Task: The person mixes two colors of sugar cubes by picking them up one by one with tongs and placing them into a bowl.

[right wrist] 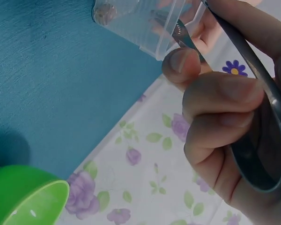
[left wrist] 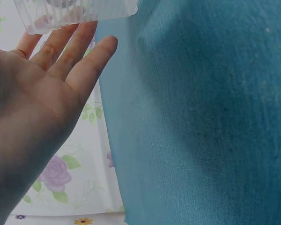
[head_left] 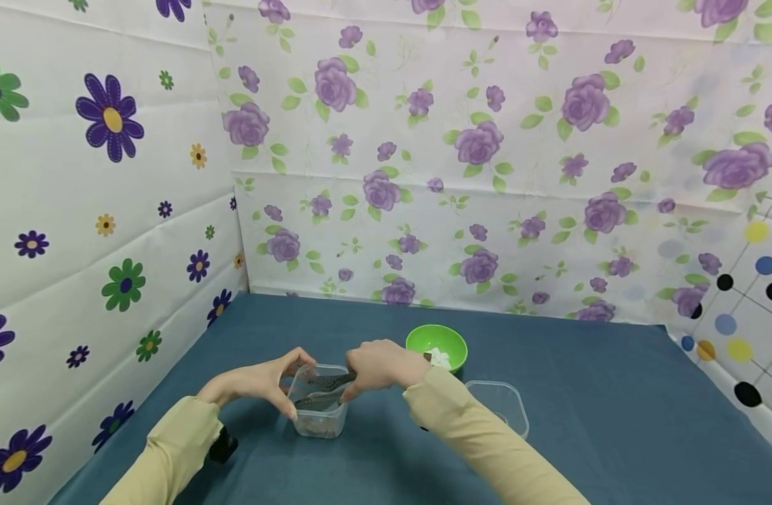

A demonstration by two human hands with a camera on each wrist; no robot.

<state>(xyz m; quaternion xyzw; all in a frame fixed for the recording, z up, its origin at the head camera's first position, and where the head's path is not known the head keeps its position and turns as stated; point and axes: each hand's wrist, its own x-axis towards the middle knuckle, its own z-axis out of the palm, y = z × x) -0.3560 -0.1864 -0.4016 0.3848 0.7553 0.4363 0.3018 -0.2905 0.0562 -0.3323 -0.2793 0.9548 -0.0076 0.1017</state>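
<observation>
the left hand (head_left: 268, 379) holds the clear box (head_left: 320, 426) from its side, with the thumb on the near part and the fingers on the far part. in the left wrist view the ends of the fingers touch the box, and the palm is apart from it. the box stands on the blue worktop (head_left: 587, 407), between the two hands.

the right hand (head_left: 381, 366) grips the dark tongs (head_left: 335, 381), with its fingers bent around them. the tongs reach from the right hand into the box, and their two arms are apart. one arm has little teeth near its end, as the right wrist view shows. there is some brownish stuff low in the box, but it is too blurry to tell what it is. i cannot tell if the tongs touch it.

just past the right hand is a green bowl (head_left: 416, 340) with white bits (head_left: 440, 358) in it. to the right of the right hand, beside the sleeve (head_left: 480, 435), lies a clear square plastic thing (head_left: 515, 407). the sleeve hides part of it, so i cannot tell if it is a lid or a box. far past both hands hangs a white cloth with purple flowers (head_left: 423, 231).
</observation>
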